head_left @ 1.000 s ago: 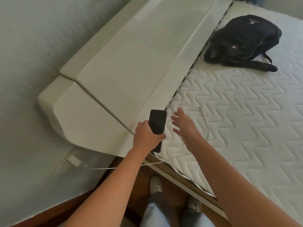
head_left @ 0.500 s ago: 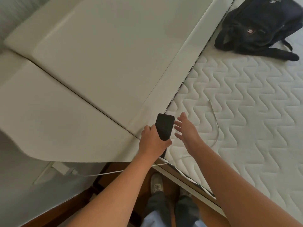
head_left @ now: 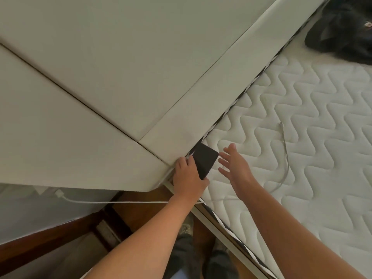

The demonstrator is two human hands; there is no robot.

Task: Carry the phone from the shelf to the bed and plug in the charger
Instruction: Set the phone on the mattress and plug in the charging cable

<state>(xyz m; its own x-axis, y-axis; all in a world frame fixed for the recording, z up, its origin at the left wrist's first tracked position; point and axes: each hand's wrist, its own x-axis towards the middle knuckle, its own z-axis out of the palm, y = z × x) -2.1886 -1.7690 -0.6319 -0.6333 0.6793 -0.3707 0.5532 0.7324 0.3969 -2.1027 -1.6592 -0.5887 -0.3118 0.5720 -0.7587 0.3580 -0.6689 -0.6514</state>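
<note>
My left hand (head_left: 188, 177) grips a black phone (head_left: 204, 162) at its lower end, over the corner where the white quilted mattress (head_left: 302, 150) meets the padded headboard. Just right of the phone, my right hand (head_left: 234, 165) hovers above the mattress with fingers spread, holding nothing. A white charger cable (head_left: 284, 158) curves across the mattress, its free end lying further up at the right. The cable runs left under my forearm to a white plug (head_left: 60, 193) at the wall.
A pale padded headboard (head_left: 120, 77) fills the upper left. A black backpack (head_left: 346, 31) lies on the mattress at the top right. The striped bed edge (head_left: 227, 224) runs diagonally below my arms, with wooden floor and my feet (head_left: 201, 256) underneath.
The view has closed in on the bed corner. My left hand has brought the phone lower, down by the mattress edge. My right hand stays spread beside it.
</note>
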